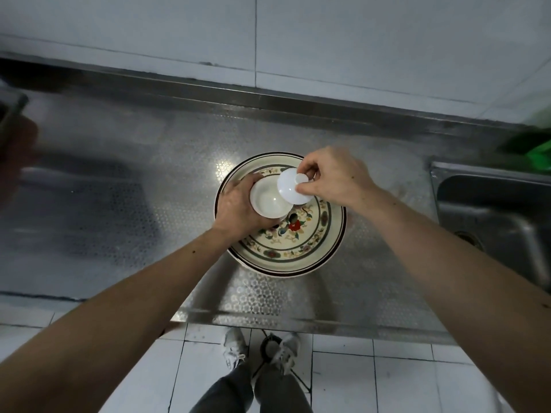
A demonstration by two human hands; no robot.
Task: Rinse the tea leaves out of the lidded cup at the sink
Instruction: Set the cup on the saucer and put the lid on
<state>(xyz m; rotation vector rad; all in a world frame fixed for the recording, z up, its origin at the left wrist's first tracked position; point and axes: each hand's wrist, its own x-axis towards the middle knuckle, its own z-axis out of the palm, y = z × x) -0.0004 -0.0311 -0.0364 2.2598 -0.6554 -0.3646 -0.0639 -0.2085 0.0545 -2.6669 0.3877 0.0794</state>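
Note:
A small white cup (pixel 268 202) sits over a flowered plate (pixel 301 251) on the steel counter. My left hand (pixel 238 207) wraps around the cup from the left. My right hand (pixel 334 177) pinches the knob of the white lid (pixel 290 187), which is tilted and held just above the cup's right rim. The cup's inside looks white; no tea leaves are visible in it. The sink (pixel 495 216) lies at the right edge of the counter.
The patterned steel counter (pixel 149 189) stretches left, with a tiled wall behind it. A green object (pixel 533 147) sits behind the sink. A dark blurred object (pixel 12 120) is at the far left. My feet stand on the white tiled floor (pixel 372 377) below.

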